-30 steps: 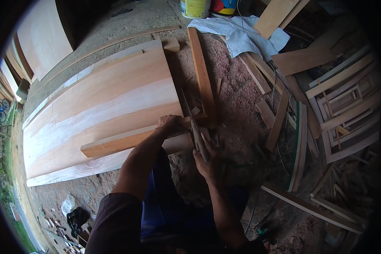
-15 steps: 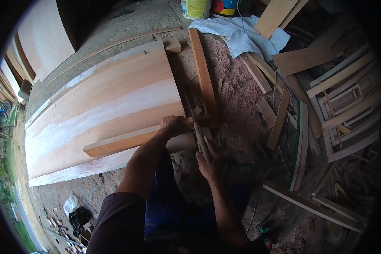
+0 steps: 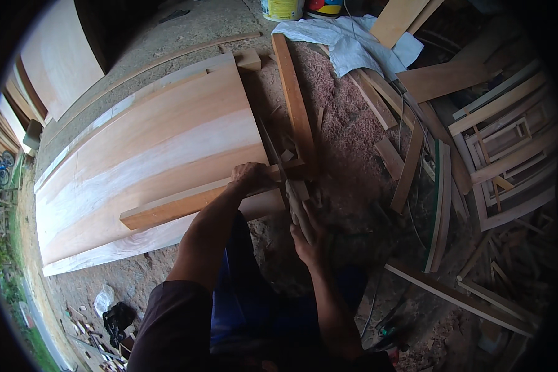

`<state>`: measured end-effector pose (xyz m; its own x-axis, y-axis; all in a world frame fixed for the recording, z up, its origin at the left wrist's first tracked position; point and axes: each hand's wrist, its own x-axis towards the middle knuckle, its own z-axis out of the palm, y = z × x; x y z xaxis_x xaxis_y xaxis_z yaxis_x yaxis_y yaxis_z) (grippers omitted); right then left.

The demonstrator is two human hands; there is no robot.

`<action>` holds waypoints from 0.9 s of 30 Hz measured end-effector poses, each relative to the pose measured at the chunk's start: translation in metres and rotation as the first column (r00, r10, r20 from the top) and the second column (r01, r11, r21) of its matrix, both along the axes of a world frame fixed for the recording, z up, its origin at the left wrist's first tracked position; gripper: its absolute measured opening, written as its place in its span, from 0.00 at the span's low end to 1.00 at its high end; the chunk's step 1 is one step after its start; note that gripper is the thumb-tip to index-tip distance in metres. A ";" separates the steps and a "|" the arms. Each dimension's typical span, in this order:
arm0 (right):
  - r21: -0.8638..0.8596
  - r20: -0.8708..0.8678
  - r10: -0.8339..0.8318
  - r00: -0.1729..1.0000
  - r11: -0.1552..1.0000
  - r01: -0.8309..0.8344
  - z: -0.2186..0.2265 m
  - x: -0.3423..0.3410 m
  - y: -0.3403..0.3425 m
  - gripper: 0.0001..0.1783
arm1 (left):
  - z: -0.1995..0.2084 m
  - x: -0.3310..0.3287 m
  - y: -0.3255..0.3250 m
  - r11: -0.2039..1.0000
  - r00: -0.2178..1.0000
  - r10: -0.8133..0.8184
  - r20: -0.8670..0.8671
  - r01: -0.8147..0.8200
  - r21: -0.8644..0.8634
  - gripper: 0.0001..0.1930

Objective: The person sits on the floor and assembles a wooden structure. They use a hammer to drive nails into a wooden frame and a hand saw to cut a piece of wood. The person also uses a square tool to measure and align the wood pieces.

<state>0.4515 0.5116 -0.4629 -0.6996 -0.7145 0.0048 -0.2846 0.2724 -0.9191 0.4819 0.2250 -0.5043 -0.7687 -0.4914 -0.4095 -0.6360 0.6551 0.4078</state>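
Note:
My left hand (image 3: pixel 252 175) is wrapped over a long wooden beam (image 3: pixel 173 206), pressing it down on a wide wooden board (image 3: pixel 161 136). The beam's right end sticks out past the board's edge. Closed round the handle of a handsaw (image 3: pixel 296 201), my right hand (image 3: pixel 309 237) is just right of the board, nearer to me. The saw's thin blade crosses the overhanging beam close to its end and points away from me. How deep the blade sits in the wood cannot be made out.
A second beam (image 3: pixel 294 93) lies beyond the saw, beside pinkish shavings (image 3: pixel 335 99). White sheeting (image 3: pixel 347 40) and buckets (image 3: pixel 283 8) are at the back. Wooden frames (image 3: pixel 508 142) and loose planks (image 3: pixel 407 167) crowd the right. A black plastic bag (image 3: pixel 118 322) lies lower left.
My right hand and the saw have drawn back slightly toward me across the beam. My left hand keeps its place on the beam; the whole view has shifted a little.

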 end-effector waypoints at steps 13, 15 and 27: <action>0.095 -0.191 0.068 0.979 0.994 -0.050 -0.001 -0.018 -0.022 0.29 | 0.008 -0.011 0.004 1.000 1.000 0.023 -0.022 -0.023 -0.003 0.34; -0.054 -0.134 0.053 0.989 0.997 -0.061 -0.006 0.009 0.029 0.30 | 0.007 -0.009 -0.010 1.000 1.000 0.000 -0.009 0.000 0.008 0.35; -0.024 -0.176 0.013 0.984 1.000 -0.018 -0.006 -0.023 -0.025 0.32 | -0.006 -0.011 -0.001 0.998 0.995 -0.029 -0.091 0.024 -0.058 0.36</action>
